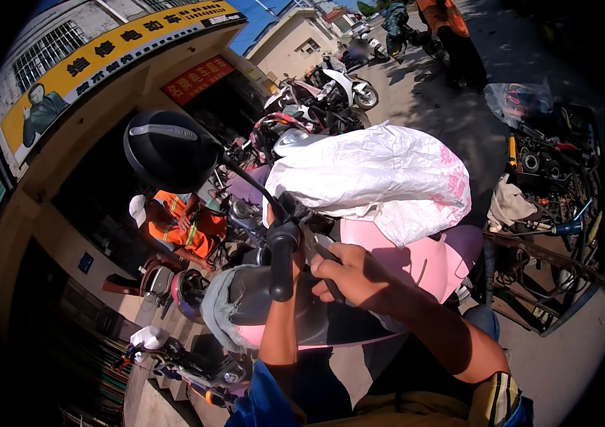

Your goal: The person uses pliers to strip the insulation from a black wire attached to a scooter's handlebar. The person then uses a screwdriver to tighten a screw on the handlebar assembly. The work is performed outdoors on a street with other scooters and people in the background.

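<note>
Fingers of the left hand [298, 260] are mostly hidden behind a black handlebar grip [282, 265], so whether they stand apart or together cannot be told; those of the right hand [351, 276] are clamped on a dark-handled tool [326, 252]. Its far end points at the handlebar mount, and what it touches there is too small to tell.

At far left, a yellow signboard [121, 53] hangs over a dark shop opening. Below and to its right, a co-worker [178, 224] in an orange vest and pale cap crouches among parked two-wheelers. Nearer, a black mirror [167, 151] rises on a stalk from the handlebar, just left of the two hands. A frayed grey-blue cloth [221, 306] lies beside the grip, on the left part of the pink scooter [416, 267], which stands directly before the person. A crumpled white sack [373, 178] drapes over its bodywork, beyond the right hand. At right, near the scooter, a metal tray [548, 329] holds jumbled tools and parts, among them a beige rag [510, 204] and a screwdriver [567, 228] with a blue handle. A clear plastic bag [519, 99] lies at its far end.
</note>
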Demonstrator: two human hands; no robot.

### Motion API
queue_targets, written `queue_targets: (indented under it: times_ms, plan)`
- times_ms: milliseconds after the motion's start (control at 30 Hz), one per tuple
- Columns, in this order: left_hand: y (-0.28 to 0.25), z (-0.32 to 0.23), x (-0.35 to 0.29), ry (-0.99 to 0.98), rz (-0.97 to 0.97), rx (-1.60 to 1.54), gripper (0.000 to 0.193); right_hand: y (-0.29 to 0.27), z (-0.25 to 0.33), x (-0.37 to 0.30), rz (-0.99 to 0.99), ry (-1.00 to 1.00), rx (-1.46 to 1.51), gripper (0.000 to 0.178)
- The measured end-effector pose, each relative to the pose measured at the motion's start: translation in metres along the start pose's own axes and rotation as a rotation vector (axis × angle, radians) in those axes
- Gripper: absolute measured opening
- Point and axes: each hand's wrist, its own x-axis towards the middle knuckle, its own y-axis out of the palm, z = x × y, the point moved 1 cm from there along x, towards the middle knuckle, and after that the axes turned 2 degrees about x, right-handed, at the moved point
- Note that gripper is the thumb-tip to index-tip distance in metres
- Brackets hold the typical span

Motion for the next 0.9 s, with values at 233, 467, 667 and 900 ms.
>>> queue_targets:
  times_ms: [233, 467, 667, 900]
  plan:
    - [-0.002, 0.000, 0.002, 0.028, -0.001, 0.004, 0.099, 0.006, -0.011, 0.024, 0.012, -0.022, 0.351, 0.041]
    - [0.006, -0.001, 0.006, 0.054, 0.014, -0.024, 0.096, -0.005, -0.015, 0.022, 0.068, -0.014, 0.662, 0.035]
    - [0.009, -0.002, 0.009, 0.087, 0.031, -0.047, 0.094, -0.003, -0.007, 0.021, -0.049, 0.046, 0.400, 0.033]
    - [0.030, 0.011, 0.024, 0.134, 0.079, -0.120, 0.090, -0.002, 0.011, 0.025, -0.162, 0.055, 0.137, 0.028]
